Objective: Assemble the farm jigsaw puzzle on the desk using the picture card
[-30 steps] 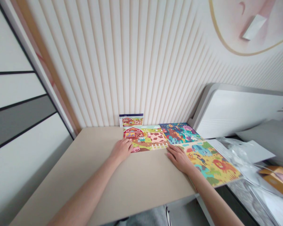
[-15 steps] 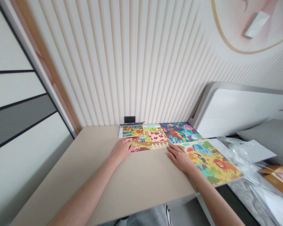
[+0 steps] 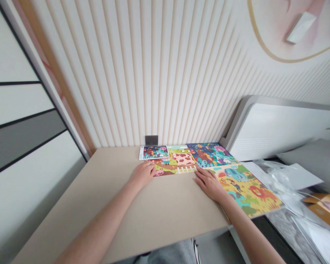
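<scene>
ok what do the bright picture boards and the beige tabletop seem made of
The picture boards look like stiff printed card, smooth and faintly sheened, lying flat with crisp edges. The beige tabletop seems matte laminate, smooth and grainless; its core is hidden.

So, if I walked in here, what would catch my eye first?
The bright picture boards would, lying in a colourful group at the far end of the pale table. One shows a farm scene with a cow, and a small picture card lies across its left end. Next you'd notice the left hand and right hand, resting at the boards' near edge.
</scene>
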The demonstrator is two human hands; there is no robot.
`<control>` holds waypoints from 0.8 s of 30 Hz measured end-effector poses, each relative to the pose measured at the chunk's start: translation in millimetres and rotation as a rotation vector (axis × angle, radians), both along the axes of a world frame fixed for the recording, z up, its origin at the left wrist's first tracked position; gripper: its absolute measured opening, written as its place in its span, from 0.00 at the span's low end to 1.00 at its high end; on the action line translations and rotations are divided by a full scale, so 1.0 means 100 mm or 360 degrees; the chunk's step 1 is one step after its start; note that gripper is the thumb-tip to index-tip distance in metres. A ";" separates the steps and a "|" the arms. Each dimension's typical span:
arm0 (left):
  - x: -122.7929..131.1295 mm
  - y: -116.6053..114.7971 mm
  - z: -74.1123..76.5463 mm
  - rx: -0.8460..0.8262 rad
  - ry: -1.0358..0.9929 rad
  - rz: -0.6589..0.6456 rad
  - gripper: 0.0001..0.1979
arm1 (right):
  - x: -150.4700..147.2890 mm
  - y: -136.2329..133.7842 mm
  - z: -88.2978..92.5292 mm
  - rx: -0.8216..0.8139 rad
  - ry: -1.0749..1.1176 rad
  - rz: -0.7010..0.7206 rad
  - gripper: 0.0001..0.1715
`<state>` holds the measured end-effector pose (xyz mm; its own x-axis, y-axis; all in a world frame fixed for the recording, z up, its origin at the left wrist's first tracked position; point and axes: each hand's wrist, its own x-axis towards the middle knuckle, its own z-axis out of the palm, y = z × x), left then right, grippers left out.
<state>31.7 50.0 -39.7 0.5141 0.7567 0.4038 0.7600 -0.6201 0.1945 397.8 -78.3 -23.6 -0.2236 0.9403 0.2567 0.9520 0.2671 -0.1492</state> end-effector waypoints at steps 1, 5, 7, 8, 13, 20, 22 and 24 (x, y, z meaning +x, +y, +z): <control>0.00 0.00 0.00 -0.0002 -0.0005 -0.0003 0.19 | 0.00 0.00 0.00 -0.0004 -0.0004 -0.0002 0.30; 0.00 0.01 -0.03 -0.0007 -0.0024 -0.0018 0.18 | 0.01 0.01 -0.02 -0.0036 -0.0026 -0.0014 0.31; -0.01 0.02 -0.04 -0.0009 -0.0033 -0.0021 0.18 | 0.01 0.01 -0.02 -0.0053 -0.0035 -0.0012 0.32; -0.01 0.03 -0.05 -0.0011 -0.0036 -0.0024 0.18 | 0.01 0.01 -0.03 -0.0060 -0.0036 -0.0010 0.32; -0.01 0.05 -0.08 -0.0017 -0.0052 -0.0026 0.19 | 0.02 0.02 -0.02 -0.0089 -0.0024 0.0000 0.33; -0.01 0.05 -0.08 -0.0014 -0.0079 -0.0031 0.18 | 0.02 0.03 -0.02 -0.0122 -0.0043 -0.0009 0.34; -0.01 0.04 -0.06 -0.0005 -0.0086 -0.0045 0.18 | 0.01 0.03 -0.01 -0.0095 -0.0035 -0.0017 0.34; -0.01 0.02 -0.03 0.0009 -0.0093 -0.0056 0.17 | 0.01 0.02 0.00 -0.0040 -0.0013 -0.0028 0.31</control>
